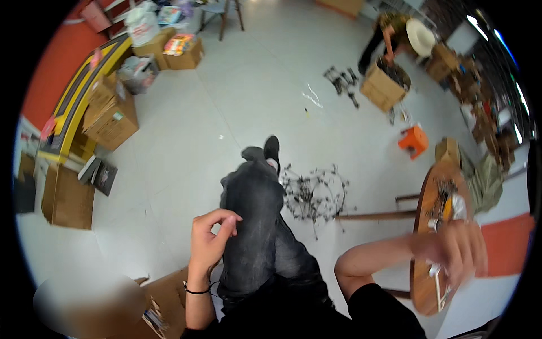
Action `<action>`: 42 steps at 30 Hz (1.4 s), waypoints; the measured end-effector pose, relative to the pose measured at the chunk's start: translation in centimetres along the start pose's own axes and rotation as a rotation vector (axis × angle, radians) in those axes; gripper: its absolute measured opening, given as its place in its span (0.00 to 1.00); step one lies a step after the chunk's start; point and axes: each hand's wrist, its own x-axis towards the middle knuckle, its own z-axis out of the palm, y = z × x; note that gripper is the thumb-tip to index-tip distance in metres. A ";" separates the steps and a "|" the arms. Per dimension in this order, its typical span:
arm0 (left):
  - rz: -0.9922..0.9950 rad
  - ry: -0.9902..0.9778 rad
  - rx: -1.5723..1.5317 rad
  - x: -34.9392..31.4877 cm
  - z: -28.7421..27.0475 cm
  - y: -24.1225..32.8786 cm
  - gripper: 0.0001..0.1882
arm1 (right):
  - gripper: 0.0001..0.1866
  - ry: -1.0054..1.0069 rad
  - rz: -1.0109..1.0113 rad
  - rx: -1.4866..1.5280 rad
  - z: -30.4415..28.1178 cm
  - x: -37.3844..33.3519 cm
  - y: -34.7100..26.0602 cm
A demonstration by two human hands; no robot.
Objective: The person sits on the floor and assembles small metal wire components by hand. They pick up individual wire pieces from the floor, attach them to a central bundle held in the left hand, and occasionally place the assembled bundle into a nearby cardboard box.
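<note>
Left hand (209,240): over the grey-trousered leg (248,198), fingers curled narrow, thumb near forefinger — nothing visible in them, perhaps simply at rest
Right hand (456,250): blurred above the wooden table (420,289); whether its fingers are wide, narrow or holding something, one cannot tell
Small metal parts (446,189): on the table's far end, beyond the right hand, probably for easy reach
Dark tangle (307,195): on the floor near the table — likely for spreading room
</note>
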 end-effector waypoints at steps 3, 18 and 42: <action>-0.034 0.069 -0.009 1.7 0.4 -2.0 0.07 | 0.14 0.905 0.088 -0.373 -10.2 -8.0 2.4; 0.149 0.207 0.331 10.2 3.0 -7.9 0.05 | 0.14 0.712 2.125 -1.635 -25.7 -54.5 4.0; 0.160 0.360 0.491 10.2 1.2 -9.1 0.08 | 0.17 0.909 1.572 -1.567 -32.6 -36.6 -2.4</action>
